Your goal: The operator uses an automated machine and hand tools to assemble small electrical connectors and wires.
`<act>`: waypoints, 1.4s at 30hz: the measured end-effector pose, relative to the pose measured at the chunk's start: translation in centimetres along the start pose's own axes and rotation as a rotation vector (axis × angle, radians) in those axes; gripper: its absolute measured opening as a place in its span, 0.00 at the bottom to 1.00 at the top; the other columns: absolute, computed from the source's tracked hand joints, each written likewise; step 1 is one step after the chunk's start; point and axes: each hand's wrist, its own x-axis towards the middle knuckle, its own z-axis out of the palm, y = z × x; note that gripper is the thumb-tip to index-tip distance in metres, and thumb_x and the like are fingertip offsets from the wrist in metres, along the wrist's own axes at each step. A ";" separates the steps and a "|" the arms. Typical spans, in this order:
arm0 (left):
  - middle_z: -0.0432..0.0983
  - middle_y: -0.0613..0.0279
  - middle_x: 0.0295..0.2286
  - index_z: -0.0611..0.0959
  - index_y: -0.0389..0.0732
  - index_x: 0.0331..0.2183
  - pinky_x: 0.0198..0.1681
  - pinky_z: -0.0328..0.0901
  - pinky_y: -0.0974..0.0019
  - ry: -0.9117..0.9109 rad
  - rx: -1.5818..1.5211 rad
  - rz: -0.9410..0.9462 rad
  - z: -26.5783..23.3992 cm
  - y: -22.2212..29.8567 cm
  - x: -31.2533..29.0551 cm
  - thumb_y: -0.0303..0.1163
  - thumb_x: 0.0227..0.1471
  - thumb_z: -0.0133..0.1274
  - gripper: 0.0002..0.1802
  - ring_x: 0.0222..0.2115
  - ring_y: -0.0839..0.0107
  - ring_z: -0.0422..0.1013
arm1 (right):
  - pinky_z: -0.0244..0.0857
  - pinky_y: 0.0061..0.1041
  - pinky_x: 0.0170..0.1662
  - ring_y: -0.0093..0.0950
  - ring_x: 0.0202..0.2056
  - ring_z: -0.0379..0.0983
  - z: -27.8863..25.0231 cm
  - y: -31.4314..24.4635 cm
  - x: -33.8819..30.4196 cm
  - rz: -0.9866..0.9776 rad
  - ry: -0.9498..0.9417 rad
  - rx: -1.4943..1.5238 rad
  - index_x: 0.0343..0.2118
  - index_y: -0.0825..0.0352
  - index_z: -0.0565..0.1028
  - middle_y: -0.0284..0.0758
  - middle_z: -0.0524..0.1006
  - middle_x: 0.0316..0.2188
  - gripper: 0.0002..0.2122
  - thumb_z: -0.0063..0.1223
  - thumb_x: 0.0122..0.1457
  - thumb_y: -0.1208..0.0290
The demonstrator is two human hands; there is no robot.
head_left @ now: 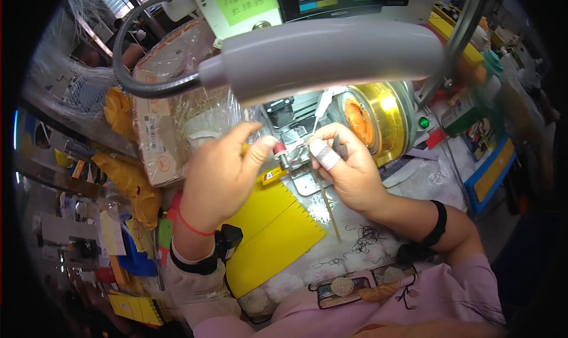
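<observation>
My left hand (222, 178) is open, thumb and index finger apart, beside a red-capped spring post (281, 151) on a small metal device (306, 181). Whether the thumb touches the cap I cannot tell. Pinched in my right hand (355, 169) is a thin brown rod (329, 211), slanting down toward the table. White tape wraps the thumb. A dark pointed piece (336, 142) also shows among those fingers; what it belongs to is hidden. Just behind the hand stands a white tapered tool (323, 108). A small yellow tag (273, 176) sits by the post.
A grey lamp (331, 57) arches low over the work. Beneath my left forearm lies a yellow notebook (275, 237). Dark wire hooks (365, 238) and a white tangle (320, 208) lie nearby. A yellow-rimmed round container (390, 122) stands right, a plastic-wrapped box (163, 113) left.
</observation>
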 end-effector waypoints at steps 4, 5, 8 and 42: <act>0.75 0.41 0.21 0.77 0.33 0.40 0.28 0.64 0.49 -0.198 -0.076 0.010 2.5 -0.2 0.3 0.47 0.60 0.47 0.23 0.25 0.43 0.73 | 0.63 0.16 0.38 0.15 0.33 0.66 0.1 0.2 0.3 -0.012 0.048 -0.047 0.41 0.66 0.67 0.28 0.70 0.32 0.06 0.45 0.62 0.77; 0.75 0.42 0.20 0.77 0.33 0.40 0.28 0.64 0.49 -0.192 -0.073 -0.003 2.6 -0.2 0.2 0.47 0.59 0.48 0.23 0.24 0.43 0.73 | 0.62 0.15 0.35 0.14 0.32 0.65 0.2 0.2 0.3 -0.013 0.053 -0.056 0.40 0.66 0.67 0.28 0.70 0.31 0.05 0.45 0.62 0.77; 0.76 0.45 0.23 0.77 0.33 0.40 0.32 0.64 0.50 -0.074 0.137 0.005 2.7 1.0 -0.5 0.44 0.57 0.51 0.22 0.25 0.45 0.72 | 0.60 0.14 0.30 0.13 0.28 0.63 0.5 0.4 -0.1 -0.045 0.081 0.028 0.37 0.65 0.66 0.28 0.69 0.29 0.02 0.43 0.63 0.77; 0.74 0.61 0.31 0.79 0.39 0.27 0.36 0.60 0.60 0.428 0.005 0.777 6.3 1.9 -0.2 0.22 0.32 0.63 0.13 0.30 0.62 0.70 | 0.64 0.38 0.47 0.46 0.42 0.70 -2.6 -3.7 -4.7 0.063 -0.303 -0.729 0.50 0.71 0.66 0.48 0.72 0.38 0.18 0.48 0.56 0.76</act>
